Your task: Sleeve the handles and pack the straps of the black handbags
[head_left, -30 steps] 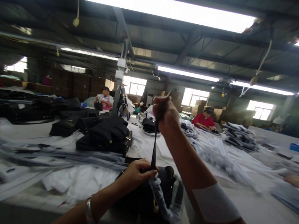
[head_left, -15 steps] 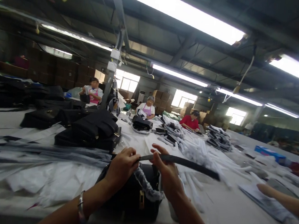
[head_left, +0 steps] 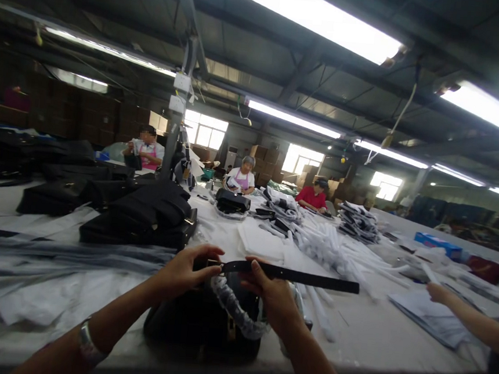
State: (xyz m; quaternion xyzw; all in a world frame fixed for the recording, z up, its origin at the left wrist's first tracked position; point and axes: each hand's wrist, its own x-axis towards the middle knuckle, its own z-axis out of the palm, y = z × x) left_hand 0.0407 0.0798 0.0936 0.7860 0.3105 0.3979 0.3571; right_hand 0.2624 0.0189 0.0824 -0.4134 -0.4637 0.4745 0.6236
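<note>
A black strap stretches sideways above a black handbag, its free end pointing right. My left hand pinches the strap's left end at a metal buckle. My right hand grips the strap further along, thumb on top and fingers beneath. Below the strap, the bag's handle is wrapped in clear plastic and arches over the front. A gold-coloured clasp shows on the bag, partly behind the handle. The bag stands on the white table close to me.
Black bags are piled at the left. White wrapped strips lie right of centre. A co-worker's hand is over flat white sheets at the right. Several people sit across the table.
My right hand has closed from loose, spread fingers to a grip on the strap. The strap now lies straighter and its buckle shows. The view has shifted slightly.
</note>
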